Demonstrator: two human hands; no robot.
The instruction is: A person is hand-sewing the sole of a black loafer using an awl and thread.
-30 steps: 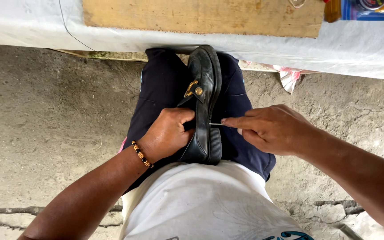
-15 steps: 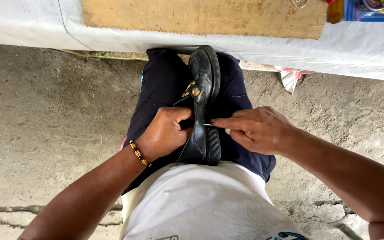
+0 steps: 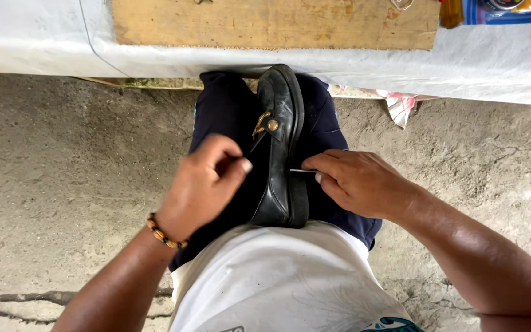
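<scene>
Running across the top of the view is a table draped in a white cloth, with a bare wooden board lying flat on it. Below it spreads a grey concrete floor, cracked near the bottom left. Between the person's knees, clad in dark blue trousers, a black leather shoe stands on its side, sole edge facing right and toe pointing toward the table, a small brass buckle on its upper. The left hand hovers just beside the shoe's upper, its grip loosely curled with thumb and forefinger pinched together; whether they hold anything I cannot tell. A beaded bracelet circles that wrist. The right hand has its grip closed on a thin metal needle, whose tip meets the sole edge.
</scene>
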